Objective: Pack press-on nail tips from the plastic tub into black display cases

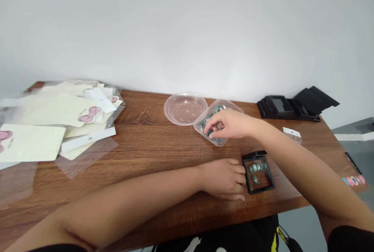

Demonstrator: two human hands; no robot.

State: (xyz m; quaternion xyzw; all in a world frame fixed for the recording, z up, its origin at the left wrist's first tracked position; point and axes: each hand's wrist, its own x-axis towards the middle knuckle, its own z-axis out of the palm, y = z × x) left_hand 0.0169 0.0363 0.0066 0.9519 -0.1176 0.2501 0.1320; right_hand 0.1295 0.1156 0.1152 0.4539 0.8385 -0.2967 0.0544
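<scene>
My left hand [224, 179] lies palm down on the table, fingers stretched out and their tips by the left edge of a small square black frame box [247, 180]. Inside that box, shiny green glass beads [257, 167] lie in a row along the top and down the left side. Over a clear rectangular plastic tub [221, 141], my right hand [230, 123] dips its curled, pinched fingers among more green beads [219, 108]. Whatever the fingertips hold is hidden.
A round clear plastic lid [185, 110] lies beside the tub. Black boxes [288, 108] stand at the back right, with a small clear packet [292, 134] nearer. Cream cards [55, 110] in clear sleeves pile up on the left. Colourful round stickers [354, 180] mark the right edge.
</scene>
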